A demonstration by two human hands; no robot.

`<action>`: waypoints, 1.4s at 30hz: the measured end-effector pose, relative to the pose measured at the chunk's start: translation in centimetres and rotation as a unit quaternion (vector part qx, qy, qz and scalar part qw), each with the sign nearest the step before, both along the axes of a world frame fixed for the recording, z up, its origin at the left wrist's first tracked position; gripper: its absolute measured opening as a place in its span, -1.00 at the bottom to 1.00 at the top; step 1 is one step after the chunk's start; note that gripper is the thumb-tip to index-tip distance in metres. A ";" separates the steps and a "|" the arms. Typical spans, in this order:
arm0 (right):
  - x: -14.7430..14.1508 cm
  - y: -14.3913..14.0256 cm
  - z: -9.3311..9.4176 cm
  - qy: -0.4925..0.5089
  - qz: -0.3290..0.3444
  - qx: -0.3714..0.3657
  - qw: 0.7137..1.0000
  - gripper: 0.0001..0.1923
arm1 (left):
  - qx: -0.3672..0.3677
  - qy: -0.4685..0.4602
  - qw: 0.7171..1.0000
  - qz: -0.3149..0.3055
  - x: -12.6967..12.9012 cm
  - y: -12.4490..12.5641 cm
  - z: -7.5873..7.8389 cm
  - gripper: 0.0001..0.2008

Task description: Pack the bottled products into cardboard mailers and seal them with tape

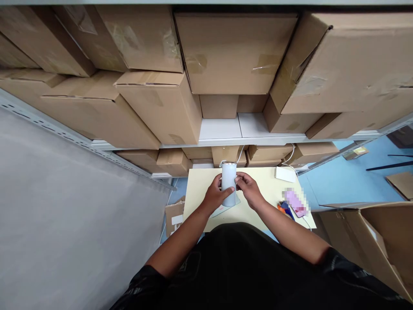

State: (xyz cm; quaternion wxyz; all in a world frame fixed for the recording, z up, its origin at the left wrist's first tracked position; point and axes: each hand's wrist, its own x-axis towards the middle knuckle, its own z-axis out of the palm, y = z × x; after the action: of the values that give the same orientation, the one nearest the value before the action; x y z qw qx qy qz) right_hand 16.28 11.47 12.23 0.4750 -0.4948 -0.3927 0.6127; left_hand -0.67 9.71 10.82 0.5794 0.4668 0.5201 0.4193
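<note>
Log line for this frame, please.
left hand: grips white cylinder | right hand: holds cylinder's right side | cylinder: upright on yellow table | nearby: cardboard boxes on shelf

We held a white cylinder (229, 183) upright on the yellow bench (200, 183). Our left hand (215, 197) and right hand (249, 190) gripped its sides. Cardboard boxes (235, 56) filled the shelves behind.

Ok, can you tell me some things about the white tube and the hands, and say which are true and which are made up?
1. Both hands hold the white tube. True: left hand and right hand grip its sides.
2. The tube lies flat. False: it stands upright.
3. The table is red. False: it is pale yellow.
4. Cardboard boxes fill the shelves behind. True.
</note>
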 end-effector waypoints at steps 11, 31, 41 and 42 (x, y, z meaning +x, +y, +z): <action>1.4 -0.1 -6.6 -0.304 0.182 0.077 0.932 -0.63 | -0.009 -0.045 0.998 0.046 -1.6 -0.8 0.4 -0.45; -2.5 -1.6 -15.3 -0.611 0.419 0.141 0.657 -0.20 | 0.001 0.012 0.997 0.081 -6.3 -3.4 0.2 -0.36; 2.1 -1.9 -16.0 -0.428 0.267 0.009 0.864 -0.15 | 0.046 -0.032 0.997 0.060 -4.7 -2.2 1.2 -0.34; 2.6 -2.1 -16.3 -0.424 0.262 0.002 0.867 -0.14 | 0.045 -0.028 0.997 0.059 -4.4 -2.1 1.3 -0.35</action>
State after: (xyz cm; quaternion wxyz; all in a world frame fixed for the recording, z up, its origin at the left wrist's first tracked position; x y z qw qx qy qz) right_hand 18.88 9.40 -4.03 0.0858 -0.5852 -0.6725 0.4450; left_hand -5.12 7.61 12.10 0.5462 0.4496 0.5108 0.4885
